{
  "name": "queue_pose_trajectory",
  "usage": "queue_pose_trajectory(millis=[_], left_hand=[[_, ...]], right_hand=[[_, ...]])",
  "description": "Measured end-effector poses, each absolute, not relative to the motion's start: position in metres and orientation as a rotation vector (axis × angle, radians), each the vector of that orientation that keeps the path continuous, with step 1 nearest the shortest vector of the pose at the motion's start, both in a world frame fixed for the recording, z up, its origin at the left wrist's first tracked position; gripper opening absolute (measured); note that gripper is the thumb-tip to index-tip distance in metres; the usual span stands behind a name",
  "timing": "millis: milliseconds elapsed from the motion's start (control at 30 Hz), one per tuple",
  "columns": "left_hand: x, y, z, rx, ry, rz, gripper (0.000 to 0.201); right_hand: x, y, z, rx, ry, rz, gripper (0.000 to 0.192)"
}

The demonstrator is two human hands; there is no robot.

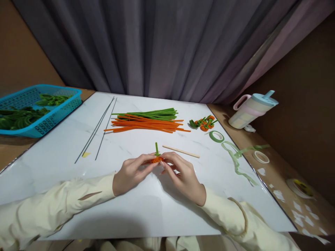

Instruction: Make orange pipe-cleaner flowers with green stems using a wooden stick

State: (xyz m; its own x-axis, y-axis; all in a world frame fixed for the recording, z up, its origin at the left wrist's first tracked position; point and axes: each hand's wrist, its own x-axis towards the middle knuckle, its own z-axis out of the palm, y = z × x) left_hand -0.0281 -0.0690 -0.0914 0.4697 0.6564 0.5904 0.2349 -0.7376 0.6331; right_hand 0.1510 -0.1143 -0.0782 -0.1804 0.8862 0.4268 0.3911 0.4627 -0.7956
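My left hand (131, 173) and right hand (183, 174) pinch a small orange coil (157, 159) with a green stem (156, 149) between closed fingertips, at board centre. A wooden stick (180, 151) lies at 2 o'clock.

Both forearms, in cream sleeves, reach in from the lower corners and angle toward each other, so the hands meet near the middle of the view. The left hand (131, 174) lies low with its wrist down and its knuckles up, fingers (146, 161) stretched forward and pinched together at the tips. The right hand (184, 176) mirrors it, back of the hand upward, its fingers curled in and closed tip to tip against those of the left.
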Motion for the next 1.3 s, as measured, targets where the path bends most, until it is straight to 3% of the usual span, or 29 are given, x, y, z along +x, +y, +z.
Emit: queue_pose_trajectory(millis=[367,600,800,1300], left_hand=[[-0.027,-0.070,-0.094,2.089,0.748,1.207,0.015],[-0.022,-0.072,-0.083,1.681,0.769,0.996,0.005],[-0.022,-0.068,-0.077,1.462,0.802,0.822,0.015],[-0.018,-0.070,-0.077,1.412,0.829,0.859,0.018]], right_hand=[[0.150,-0.116,-0.078,-1.059,-1.795,0.606,0.020],[0.150,-0.115,-0.081,-1.062,-1.826,0.519,0.019],[0.151,-0.114,-0.083,-1.111,-1.805,0.532,0.014],[0.152,-0.114,-0.083,-1.077,-1.855,0.486,0.014]])
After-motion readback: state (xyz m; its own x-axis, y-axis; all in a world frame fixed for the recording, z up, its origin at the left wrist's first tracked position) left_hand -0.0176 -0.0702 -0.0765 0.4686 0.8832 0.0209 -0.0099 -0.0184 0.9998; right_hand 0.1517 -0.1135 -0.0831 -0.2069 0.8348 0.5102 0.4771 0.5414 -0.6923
